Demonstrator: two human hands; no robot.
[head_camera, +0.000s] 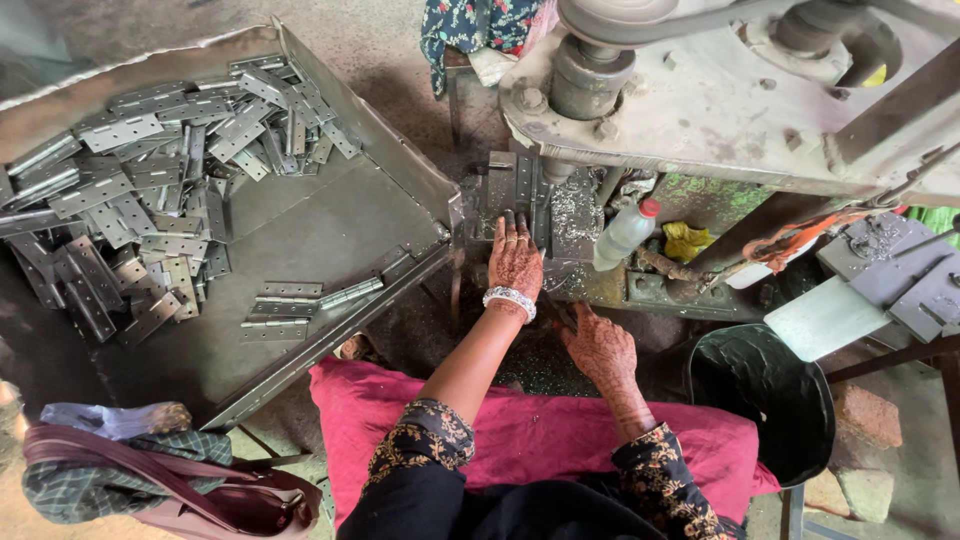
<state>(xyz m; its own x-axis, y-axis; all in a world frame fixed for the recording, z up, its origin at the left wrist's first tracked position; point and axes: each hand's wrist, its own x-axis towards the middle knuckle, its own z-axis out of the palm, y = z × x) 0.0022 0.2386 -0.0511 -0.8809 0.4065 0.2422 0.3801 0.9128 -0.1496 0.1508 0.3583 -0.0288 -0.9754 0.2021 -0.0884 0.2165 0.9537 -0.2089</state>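
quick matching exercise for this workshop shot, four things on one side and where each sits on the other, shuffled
Things:
1. left hand
2. right hand
3. pile of metal hinges
4. plastic bottle

Places:
A. heaped on the metal tray
B. flat on the press bed under the drill press
C. standing right of the press bed
D. low, near the pink cloth

Pairs: 1-B, 2-D, 3-A, 4-C

Daylight is falling on a gritty concrete floor (400, 60). A grey machine frame (720, 110) is standing at the far right, a dark bucket (770, 400) sitting below it.
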